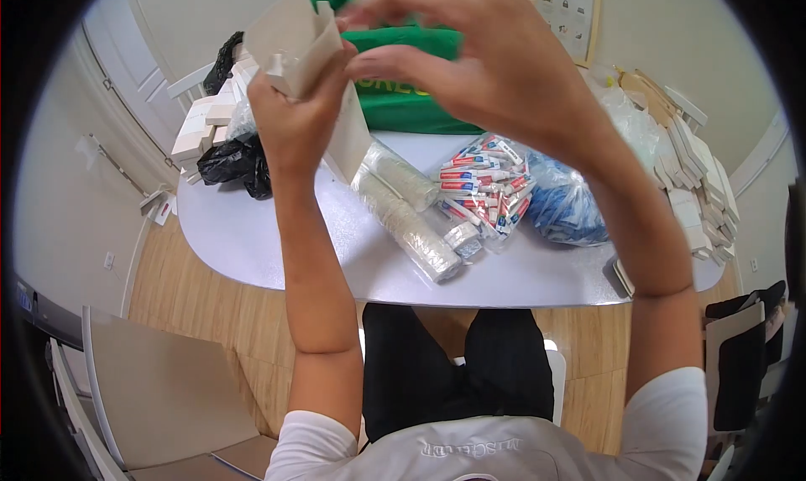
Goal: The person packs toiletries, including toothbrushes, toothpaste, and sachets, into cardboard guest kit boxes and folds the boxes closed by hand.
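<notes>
Up at the top of the view, my left hand (pixel 294 120) is closed around a cream-coloured cardboard box (pixel 285 32) whose upper end shows loose flaps. A pale strip of card (pixel 351 137) hangs below and to the right of that hand; whether it belongs to the box cannot be made out. My right hand (pixel 470 57) is raised just right of the box, thumb and fingers apart, with its fingertips near the box edge and slightly blurred. Nothing shows in its grasp. Below both hands lie clear-wrapped rolls (pixel 407 221) and a clear bag of small toothpaste tubes (pixel 487 183).
A green bag (pixel 403 103) stands at the back of the white table (pixel 252 246). Blue plastic-wrapped items (pixel 567 204) lie right of the tubes. Stacked pale boxes (pixel 693 158) line the right end; more boxes (pixel 197 128) and a black plastic bag (pixel 239 162) sit at left.
</notes>
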A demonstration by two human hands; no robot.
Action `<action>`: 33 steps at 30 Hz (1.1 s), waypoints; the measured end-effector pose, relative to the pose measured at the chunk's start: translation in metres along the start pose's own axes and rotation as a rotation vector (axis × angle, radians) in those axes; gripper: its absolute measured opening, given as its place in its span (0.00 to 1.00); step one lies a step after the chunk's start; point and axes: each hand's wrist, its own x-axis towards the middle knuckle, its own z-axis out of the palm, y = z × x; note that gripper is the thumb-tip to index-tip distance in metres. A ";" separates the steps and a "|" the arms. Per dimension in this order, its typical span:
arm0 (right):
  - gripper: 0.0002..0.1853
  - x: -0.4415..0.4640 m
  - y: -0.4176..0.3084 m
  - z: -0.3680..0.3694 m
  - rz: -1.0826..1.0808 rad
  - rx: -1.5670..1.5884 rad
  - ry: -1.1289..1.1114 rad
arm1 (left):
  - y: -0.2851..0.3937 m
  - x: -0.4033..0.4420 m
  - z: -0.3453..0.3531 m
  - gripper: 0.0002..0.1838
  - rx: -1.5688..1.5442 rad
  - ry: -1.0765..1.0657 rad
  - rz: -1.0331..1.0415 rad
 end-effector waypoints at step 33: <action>0.05 -0.156 -0.022 0.031 0.193 -0.239 -0.397 | 0.003 -0.007 0.025 0.17 -0.194 -0.104 -0.159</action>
